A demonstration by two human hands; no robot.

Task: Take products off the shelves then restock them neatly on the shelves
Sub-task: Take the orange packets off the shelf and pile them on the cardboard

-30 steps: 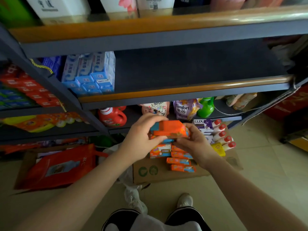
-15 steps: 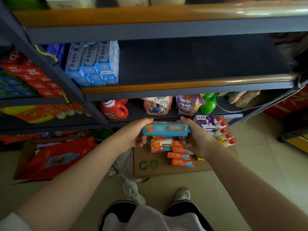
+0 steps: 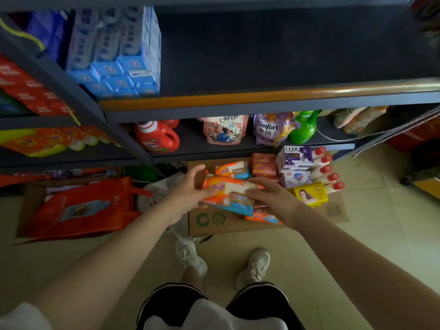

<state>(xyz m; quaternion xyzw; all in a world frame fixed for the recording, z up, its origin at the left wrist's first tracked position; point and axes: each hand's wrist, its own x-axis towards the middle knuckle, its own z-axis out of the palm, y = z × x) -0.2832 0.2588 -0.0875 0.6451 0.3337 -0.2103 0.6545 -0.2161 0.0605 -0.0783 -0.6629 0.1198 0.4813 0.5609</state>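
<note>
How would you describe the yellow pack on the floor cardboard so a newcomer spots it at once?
Start at the flattened cardboard on the floor below the shelves. At its right end, just right of the right hand, lies the yellow soap pack. It is the only yellow item there, printed with a face, beside the red-capped white bottles.

Single view only, head cam, wide angle with bent edges. Worn on the person's head, looks forward and steeply down. Faces the shelves [image 3: 262, 101] head on; the middle shelf rim crosses the upper frame, lower shelf beneath it. Floor [image 3: 357, 234] fills the lower part. Own forearms run in from both bottom corners, shoes [image 3: 254, 265] and shorts at bottom centre. Near range, shelf within arm's reach. No second view to overlap.
</note>
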